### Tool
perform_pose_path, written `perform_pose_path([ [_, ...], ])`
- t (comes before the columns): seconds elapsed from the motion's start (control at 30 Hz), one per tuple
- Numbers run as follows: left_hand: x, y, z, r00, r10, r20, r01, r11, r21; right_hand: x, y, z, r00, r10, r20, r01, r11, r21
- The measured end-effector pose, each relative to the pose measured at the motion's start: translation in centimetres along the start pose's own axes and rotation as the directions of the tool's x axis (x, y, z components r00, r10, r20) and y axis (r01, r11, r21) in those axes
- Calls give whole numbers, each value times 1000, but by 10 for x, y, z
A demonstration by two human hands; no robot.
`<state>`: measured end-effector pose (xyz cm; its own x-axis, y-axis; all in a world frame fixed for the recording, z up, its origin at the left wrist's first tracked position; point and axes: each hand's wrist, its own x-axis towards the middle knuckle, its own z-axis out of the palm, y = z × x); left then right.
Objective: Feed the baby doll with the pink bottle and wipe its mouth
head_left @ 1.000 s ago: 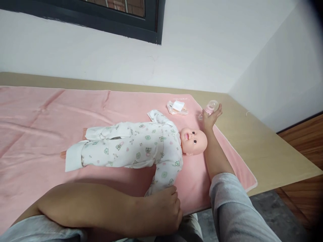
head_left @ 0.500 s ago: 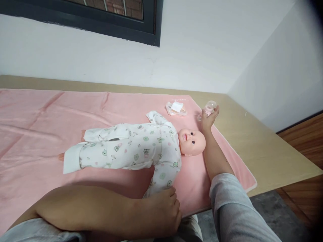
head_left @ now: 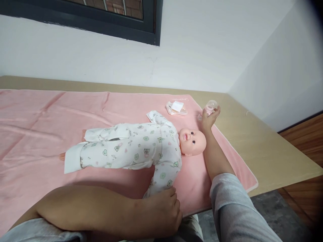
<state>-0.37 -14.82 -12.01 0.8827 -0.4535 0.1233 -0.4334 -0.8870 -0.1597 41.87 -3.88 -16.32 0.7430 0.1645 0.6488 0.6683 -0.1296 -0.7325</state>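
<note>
A baby doll (head_left: 141, 143) lies on its back on a pink blanket, head to the right, in a white printed sleepsuit. My right hand (head_left: 211, 117) is past the doll's head with its fingers round a baby bottle (head_left: 210, 105), whose clear rounded end and pale pink part show. The rest of the bottle is partly covered by the hand. At the near edge my left hand (head_left: 164, 211) is closed, right by the end of the doll's near sleeve (head_left: 163, 176). Whether anything is inside those curled fingers is hidden.
Beyond the doll lies a small clear plastic packet (head_left: 177, 107) with a white label. The pink blanket (head_left: 37, 117) covers much of a wooden table (head_left: 252, 144). A white wall (head_left: 191, 50) and a dark-framed window (head_left: 126, 25) stand behind.
Almost nothing differs. The whole view has shifted very slightly; both hands, the bottle and the doll keep their places.
</note>
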Motion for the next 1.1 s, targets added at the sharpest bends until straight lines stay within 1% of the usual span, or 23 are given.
perform_pose_path([
  [0.3,0,-1,-1,1000,10,-18,-11,1000,-3,2,4,3,999,8,-44,-8,1000,-9],
  [0.53,0,0,1,999,-1,-32,1,1000,4,1,-1,3,996,77,-34,-78,996,-31],
  [0.7,0,0,3,999,8,-45,-8,1000,8,2,-2,4,997,70,-45,-71,997,-30],
  [0.83,0,1,2,1000,7,-27,-7,1000,14,1,-4,4,996,75,-41,-76,996,-39],
  [0.97,0,1,1,1000,1,-12,-1,1000,7,0,-7,2,998,48,-28,-49,998,-34],
  [1.1,0,1,1,1000,15,6,-15,1000,11,10,-8,0,1000,-24,-16,23,1000,-9],
])
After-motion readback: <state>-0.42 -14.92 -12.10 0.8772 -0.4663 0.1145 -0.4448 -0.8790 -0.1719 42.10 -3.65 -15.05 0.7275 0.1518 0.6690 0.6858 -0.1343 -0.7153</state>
